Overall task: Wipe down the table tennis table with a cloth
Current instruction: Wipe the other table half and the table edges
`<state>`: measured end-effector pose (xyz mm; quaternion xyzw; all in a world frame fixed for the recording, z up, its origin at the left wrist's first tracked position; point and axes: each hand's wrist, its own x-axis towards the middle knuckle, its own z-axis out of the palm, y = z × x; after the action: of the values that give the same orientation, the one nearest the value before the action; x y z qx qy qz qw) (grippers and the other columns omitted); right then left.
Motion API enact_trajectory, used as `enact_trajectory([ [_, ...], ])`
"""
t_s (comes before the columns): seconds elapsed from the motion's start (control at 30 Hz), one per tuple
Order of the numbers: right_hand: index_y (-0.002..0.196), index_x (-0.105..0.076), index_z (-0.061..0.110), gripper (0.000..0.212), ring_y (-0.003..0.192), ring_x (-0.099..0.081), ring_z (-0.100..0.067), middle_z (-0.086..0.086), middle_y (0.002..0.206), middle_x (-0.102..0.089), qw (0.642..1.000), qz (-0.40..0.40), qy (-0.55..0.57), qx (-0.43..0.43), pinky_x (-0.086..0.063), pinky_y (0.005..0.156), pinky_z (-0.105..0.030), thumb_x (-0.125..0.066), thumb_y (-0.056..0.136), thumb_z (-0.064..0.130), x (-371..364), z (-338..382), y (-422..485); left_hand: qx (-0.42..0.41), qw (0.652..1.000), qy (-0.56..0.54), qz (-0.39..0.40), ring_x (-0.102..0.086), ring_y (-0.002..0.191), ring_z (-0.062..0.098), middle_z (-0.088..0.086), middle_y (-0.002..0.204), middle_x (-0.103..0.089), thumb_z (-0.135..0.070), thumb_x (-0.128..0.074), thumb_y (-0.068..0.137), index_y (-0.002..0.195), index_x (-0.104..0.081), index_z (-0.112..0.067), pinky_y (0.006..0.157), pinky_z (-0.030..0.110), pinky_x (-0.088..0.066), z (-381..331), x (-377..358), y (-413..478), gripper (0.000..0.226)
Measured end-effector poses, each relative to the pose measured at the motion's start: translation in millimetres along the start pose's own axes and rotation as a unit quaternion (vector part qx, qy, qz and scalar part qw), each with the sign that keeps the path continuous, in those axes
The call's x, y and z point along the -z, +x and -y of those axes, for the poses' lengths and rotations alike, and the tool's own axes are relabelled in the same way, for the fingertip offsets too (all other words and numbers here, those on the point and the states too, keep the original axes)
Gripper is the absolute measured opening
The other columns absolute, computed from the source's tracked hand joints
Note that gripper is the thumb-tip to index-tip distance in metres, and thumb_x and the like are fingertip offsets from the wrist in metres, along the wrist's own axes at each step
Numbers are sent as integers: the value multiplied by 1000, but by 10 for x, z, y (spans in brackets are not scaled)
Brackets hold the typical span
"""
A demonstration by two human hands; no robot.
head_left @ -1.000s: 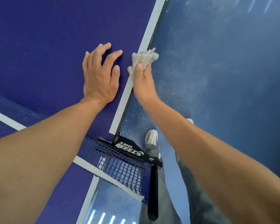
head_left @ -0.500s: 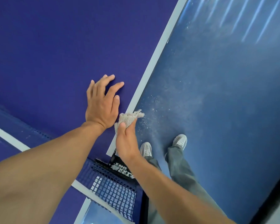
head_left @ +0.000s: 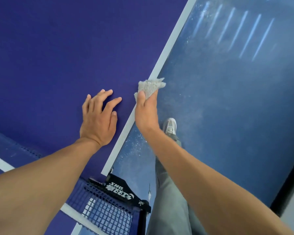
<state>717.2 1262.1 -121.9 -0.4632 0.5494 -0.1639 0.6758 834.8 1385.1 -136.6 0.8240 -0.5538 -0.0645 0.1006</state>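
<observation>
Step in hand: wiping the side edge of the purple table tennis table [head_left: 58, 56] along its white border line [head_left: 161, 63]. The right hand [head_left: 147, 114] grasps the small grey, nubbly cloth [head_left: 149, 87], bunched between thumb and fingers, and holds it at the table's right edge, just far of the black net clamp [head_left: 124, 192]. The cloth appears to press the edge face rather than the top, though the angle leaves this uncertain. The left hand [head_left: 98, 121] holds nothing; it lies flat, fingers spread, on the purple surface to the left of the line, bracing. The speckled blue floor [head_left: 227, 116] lies below. Next move: slide the cloth along the edge, keeping pressure even and the grip closed.
</observation>
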Motion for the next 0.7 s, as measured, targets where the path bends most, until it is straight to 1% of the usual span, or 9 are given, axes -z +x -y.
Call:
enact_trajectory([
  [0.1,163,-7,33,61,119,-47,20,12,154,-38,998,48,-1,-28,-34,109,-12,-36,110,27,-90,-254,-325,6,1000,0,8,-35,148,33,10,155,-41,-23,-36,102,143,-50,-19,127,54,-12,-16,19,8,44],
  [0.2,165,-4,22,68,117,-51,2,9,145,-43,998,51,2,-23,-37,114,-29,-39,107,33,-49,-101,-77,3,1000,6,11,-36,147,34,11,154,-41,-23,-36,102,143,-50,-19,127,53,-12,-26,37,16,44],
  [0.3,165,9,25,74,125,-45,-5,9,150,-38,1000,-21,4,-9,-34,113,-30,-39,111,38,136,346,635,2,1000,8,17,-35,148,32,10,154,-41,-23,-36,101,143,-49,-20,127,55,-13,-5,29,1,44],
  [0.4,165,4,30,70,122,-54,-23,-3,152,-47,997,-55,-46,-39,-42,103,-43,-34,108,42,389,773,1323,6,1000,11,23,-34,149,30,8,154,-40,-25,-36,102,143,-49,-22,127,55,-13,-4,29,6,44],
  [0.5,165,-7,30,68,132,-54,-25,-3,148,-52,995,-56,-75,-32,-43,113,-48,-37,107,44,470,891,1370,6,1000,11,28,-34,149,31,9,154,-41,-25,-36,102,143,-49,-22,127,55,-13,-6,36,5,44],
  [0.57,165,-13,23,65,138,-51,-21,-3,153,-48,997,-51,-49,-11,-39,118,-41,-42,109,40,379,715,1123,8,999,13,30,-34,149,31,9,154,-40,-24,-36,101,143,-49,-21,127,54,-12,-11,36,8,44],
  [0.63,165,-12,20,64,141,-48,-13,1,158,-42,1000,-17,0,-5,-41,111,-19,-44,110,29,255,393,686,10,999,13,32,-33,149,31,9,155,-40,-24,-35,101,143,-50,-20,127,54,-12,-18,36,15,44],
  [0.67,165,-10,26,64,140,-49,-7,7,157,-42,1000,12,14,-9,-40,103,-7,-43,110,26,198,227,440,11,999,14,33,-33,149,32,9,155,-40,-24,-35,101,143,-50,-19,127,55,-12,-24,34,12,44],
  [0.7,163,-7,36,64,137,-50,0,14,155,-42,999,42,11,-14,-39,99,-4,-41,110,28,152,79,221,13,999,17,35,-33,149,32,10,155,-40,-24,-34,102,143,-50,-19,127,55,-12,-29,34,8,44],
])
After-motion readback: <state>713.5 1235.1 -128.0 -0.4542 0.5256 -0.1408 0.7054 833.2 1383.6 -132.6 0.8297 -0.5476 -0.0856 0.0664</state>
